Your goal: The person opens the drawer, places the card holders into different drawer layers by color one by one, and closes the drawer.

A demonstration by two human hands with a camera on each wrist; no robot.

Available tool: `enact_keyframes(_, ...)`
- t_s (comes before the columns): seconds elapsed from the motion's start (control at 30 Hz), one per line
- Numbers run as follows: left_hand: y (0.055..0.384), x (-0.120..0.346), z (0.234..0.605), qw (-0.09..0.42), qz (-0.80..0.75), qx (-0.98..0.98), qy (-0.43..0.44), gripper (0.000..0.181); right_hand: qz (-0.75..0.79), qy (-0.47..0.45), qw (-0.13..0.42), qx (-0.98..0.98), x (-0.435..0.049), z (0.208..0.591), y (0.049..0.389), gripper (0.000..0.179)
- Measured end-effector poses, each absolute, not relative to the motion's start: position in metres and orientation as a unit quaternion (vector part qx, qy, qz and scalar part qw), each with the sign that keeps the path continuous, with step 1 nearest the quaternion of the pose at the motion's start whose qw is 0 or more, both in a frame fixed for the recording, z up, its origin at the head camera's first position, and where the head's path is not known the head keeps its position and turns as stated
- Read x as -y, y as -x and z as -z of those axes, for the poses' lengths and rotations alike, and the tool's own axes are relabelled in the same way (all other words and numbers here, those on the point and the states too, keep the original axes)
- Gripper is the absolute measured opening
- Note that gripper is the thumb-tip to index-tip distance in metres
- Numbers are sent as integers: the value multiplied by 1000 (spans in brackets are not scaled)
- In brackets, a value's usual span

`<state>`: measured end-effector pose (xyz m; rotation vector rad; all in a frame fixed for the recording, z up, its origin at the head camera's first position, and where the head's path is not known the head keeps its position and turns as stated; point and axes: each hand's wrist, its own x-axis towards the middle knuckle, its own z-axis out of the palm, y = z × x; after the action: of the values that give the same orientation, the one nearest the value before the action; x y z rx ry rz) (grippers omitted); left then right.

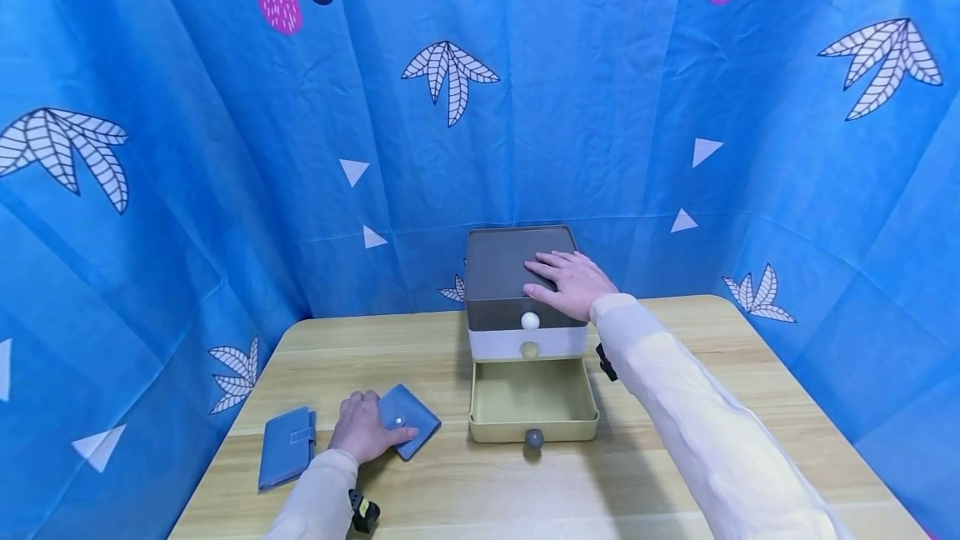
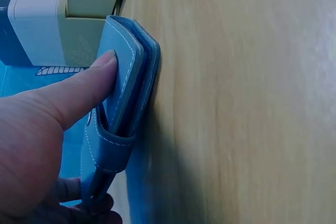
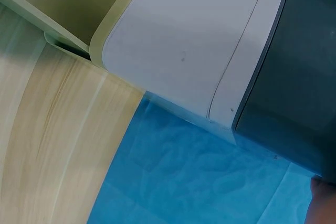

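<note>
My left hand (image 1: 363, 427) pinches a small blue wallet (image 1: 415, 417) over the table's left half. In the left wrist view the thumb lies on the wallet's (image 2: 118, 72) upper face, fingertips curl beneath, and a strap crosses its stitched edge. My right hand (image 1: 572, 283) rests with fingers extended on the dark top of a small drawer unit (image 1: 495, 265). The unit's lowest, olive drawer (image 1: 495, 432) is pulled out, and its inside shows nothing. In the right wrist view only a bit of the right hand (image 3: 323, 203) appears beside the dark drawer unit (image 3: 294, 87).
A larger blue strapped wallet or notebook (image 1: 285, 450) lies left of my left hand. The wooden table (image 1: 420, 507) is backed by a patterned blue curtain (image 1: 585, 132). A grey knob (image 1: 534, 438) sticks out from the pulled-out drawer's front.
</note>
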<state>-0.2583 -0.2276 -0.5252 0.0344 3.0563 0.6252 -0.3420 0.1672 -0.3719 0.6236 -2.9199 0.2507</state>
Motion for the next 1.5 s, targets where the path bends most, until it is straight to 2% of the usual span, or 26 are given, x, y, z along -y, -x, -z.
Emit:
enact_keyframes(0.27,254,223,518,12,-250,-968,-3,93,-89,-209,74,971,-168,372,342,75)
enact_keyframes(0.47,253,220,518,8,-289,-957,-15,86,-87,-208,77,971,-169,373,343,75)
enact_keyframes(1.07,246,210,528,-101,-341,-932,-64,82,-87,-206,76,972,-169,374,345,73)
enact_keyframes(1.3,244,207,531,-129,-354,-923,-78,58,-86,-206,78,972,-170,374,345,74)
enact_keyframes(1.5,245,207,535,-105,-384,-915,-67,40,-85,-208,78,971,-170,376,346,75)
